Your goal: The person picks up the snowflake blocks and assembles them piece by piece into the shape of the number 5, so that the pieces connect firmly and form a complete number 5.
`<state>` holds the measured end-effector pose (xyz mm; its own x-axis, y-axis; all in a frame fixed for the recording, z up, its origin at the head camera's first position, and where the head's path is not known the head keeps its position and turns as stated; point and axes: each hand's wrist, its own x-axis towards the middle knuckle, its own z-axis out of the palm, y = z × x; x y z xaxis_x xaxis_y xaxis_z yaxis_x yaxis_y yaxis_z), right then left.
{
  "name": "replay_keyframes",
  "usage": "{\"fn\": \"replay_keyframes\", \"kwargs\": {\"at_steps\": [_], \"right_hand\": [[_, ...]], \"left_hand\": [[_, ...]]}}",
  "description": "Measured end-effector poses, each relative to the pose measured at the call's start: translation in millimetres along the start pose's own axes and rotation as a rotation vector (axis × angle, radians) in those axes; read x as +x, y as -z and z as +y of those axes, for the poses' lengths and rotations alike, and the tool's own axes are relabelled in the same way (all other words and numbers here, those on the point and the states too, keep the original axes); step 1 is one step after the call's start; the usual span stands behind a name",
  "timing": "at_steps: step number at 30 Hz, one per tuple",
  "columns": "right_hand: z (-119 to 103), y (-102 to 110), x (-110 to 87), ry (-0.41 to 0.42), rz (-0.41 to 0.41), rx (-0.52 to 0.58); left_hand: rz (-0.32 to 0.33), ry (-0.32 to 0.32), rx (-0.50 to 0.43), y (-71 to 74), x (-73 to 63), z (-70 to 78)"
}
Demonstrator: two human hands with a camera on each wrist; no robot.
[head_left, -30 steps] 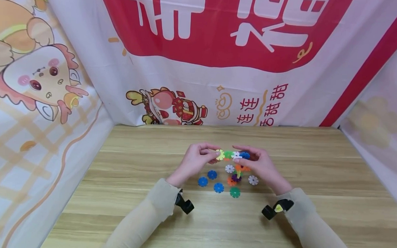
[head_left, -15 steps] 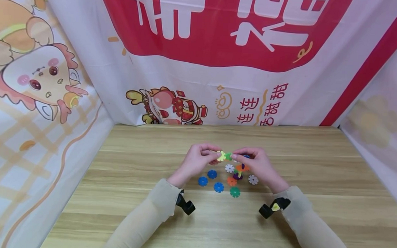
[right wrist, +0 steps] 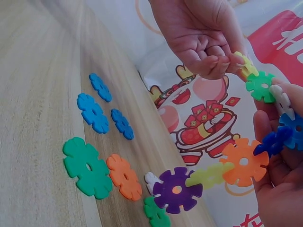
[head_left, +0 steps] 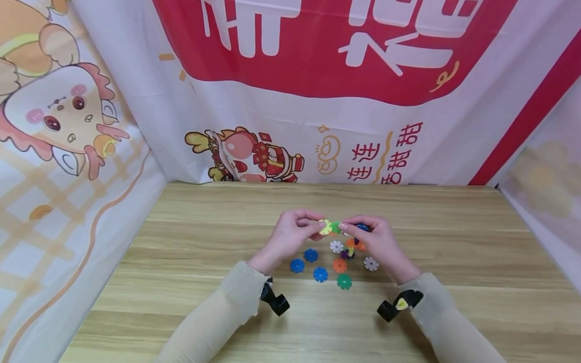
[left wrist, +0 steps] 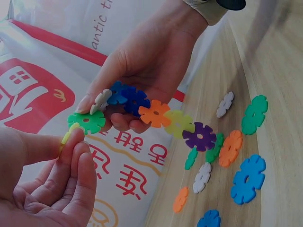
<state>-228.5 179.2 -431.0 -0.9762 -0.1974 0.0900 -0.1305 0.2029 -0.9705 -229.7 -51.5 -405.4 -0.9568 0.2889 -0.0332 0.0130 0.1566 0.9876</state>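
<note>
My left hand [head_left: 291,228] pinches a yellow snowflake disc [right wrist: 246,65] between thumb and fingertips. This disc meets a green snowflake disc [left wrist: 92,122] at one end of a chain of slotted plastic discs. My right hand [head_left: 378,240] grips the chain, its thumb by the white disc [left wrist: 100,101] and its fingers behind the blue discs [left wrist: 136,102]. From there the chain hangs down through an orange disc [right wrist: 245,163], a pale yellow disc [right wrist: 210,176] and a purple disc [right wrist: 174,193]. In the head view the right fingers hide part of the chain.
On the wooden table [head_left: 314,332] lie loose discs: several blue discs [head_left: 297,265], a green disc [head_left: 344,281], an orange disc [head_left: 339,265] and a white disc [head_left: 371,263]. A printed cloth [head_left: 273,111] hangs behind the table.
My right hand has moved left along the chain, its fingertips now close to the green disc and over the white one. My left hand keeps its pinch on the yellow disc, almost unmoved.
</note>
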Motion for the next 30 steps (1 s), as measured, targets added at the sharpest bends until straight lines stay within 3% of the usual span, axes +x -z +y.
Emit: {"fn": "replay_keyframes", "kwargs": {"at_steps": [11, 19, 30], "right_hand": [[1.0, -5.9, 0.6, 0.033, 0.033, 0.021], [-0.4, -7.6, 3.4, -0.009, 0.049, 0.014], [0.4, -2.3, 2.4, 0.046, -0.013, 0.005]], "left_hand": [[0.025, 0.015, -0.079, -5.5, 1.7, -1.9], [0.043, 0.017, -0.106, -5.9, 5.7, -2.5], [0.049, 0.019, -0.131, -0.9, 9.7, 2.4]]}}
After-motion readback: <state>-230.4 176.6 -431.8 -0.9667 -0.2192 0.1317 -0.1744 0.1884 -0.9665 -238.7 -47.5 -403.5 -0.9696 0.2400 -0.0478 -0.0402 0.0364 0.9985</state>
